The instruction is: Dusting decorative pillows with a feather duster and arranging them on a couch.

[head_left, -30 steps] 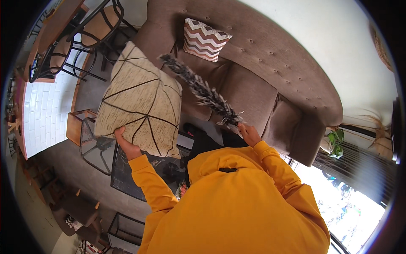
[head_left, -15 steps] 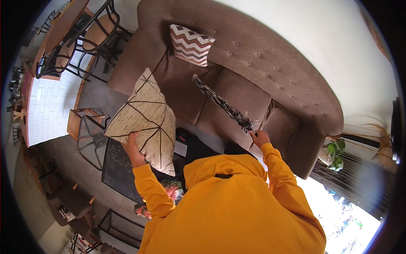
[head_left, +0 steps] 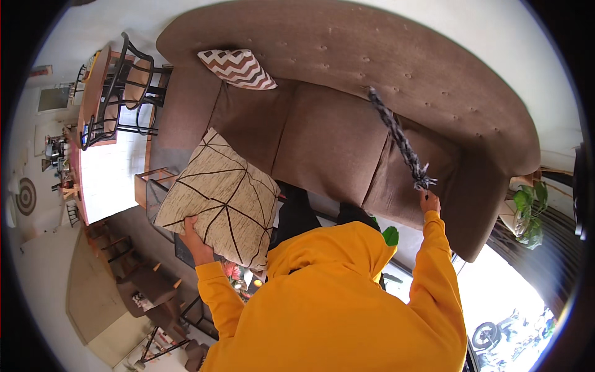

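Observation:
My left hand [head_left: 197,242] grips a beige throw pillow [head_left: 223,204] with dark crossing lines by its near edge, thumb on top and the other fingers hidden beneath. The pillow is held up in front of the sofa's left part. In my right hand [head_left: 430,203], closed around its handle end, is a long dark grey fluffy duster [head_left: 400,139]. It points away and to the left, over the right seat of the brown sofa [head_left: 331,139], with its tip near the backrest. I cannot tell whether it touches the fabric. A zigzag-patterned pillow [head_left: 238,68] leans against the sofa's back at the left.
Behind my left arm are a low dark table [head_left: 184,253] and a wooden stool [head_left: 144,191]. Black-framed chairs [head_left: 137,87] stand by a counter at the far left. A potted plant [head_left: 530,204] is beyond the sofa's right arm, near a bright opening.
The duster has swung right and farther out, from the middle seats to the right seat. The beige pillow has turned flatter, showing more of its face. My view has shifted too.

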`<state>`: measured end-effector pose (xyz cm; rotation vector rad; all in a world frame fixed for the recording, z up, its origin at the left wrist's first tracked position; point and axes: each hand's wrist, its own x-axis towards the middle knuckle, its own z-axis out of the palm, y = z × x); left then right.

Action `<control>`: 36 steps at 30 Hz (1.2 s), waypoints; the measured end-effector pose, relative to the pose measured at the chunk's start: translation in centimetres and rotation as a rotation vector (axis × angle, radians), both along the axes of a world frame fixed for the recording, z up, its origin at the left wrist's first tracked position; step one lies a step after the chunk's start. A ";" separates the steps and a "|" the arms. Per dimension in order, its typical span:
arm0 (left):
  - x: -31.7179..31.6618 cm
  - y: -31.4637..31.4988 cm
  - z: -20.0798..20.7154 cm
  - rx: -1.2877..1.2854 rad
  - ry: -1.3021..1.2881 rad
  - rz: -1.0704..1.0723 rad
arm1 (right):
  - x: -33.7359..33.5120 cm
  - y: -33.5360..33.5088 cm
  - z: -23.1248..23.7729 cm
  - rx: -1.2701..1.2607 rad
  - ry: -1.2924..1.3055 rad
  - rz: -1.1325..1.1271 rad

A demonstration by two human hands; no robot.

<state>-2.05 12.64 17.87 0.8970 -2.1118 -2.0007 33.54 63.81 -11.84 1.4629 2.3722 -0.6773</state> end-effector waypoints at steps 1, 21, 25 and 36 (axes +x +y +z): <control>-0.3 1.1 0.0 0.032 0.021 -0.093 | 2.3 0.8 0.2 -0.017 -0.008 -0.083; 2.0 11.1 -0.5 -0.229 -0.117 -0.063 | 14.7 -6.1 0.6 -0.361 -0.059 0.129; 2.5 9.9 -1.1 -0.248 -0.094 -0.145 | 10.5 -5.3 2.9 -0.341 -0.172 0.499; 4.6 7.1 -0.2 -0.034 -0.091 0.005 | -4.7 -2.3 -7.0 -0.201 -0.080 0.108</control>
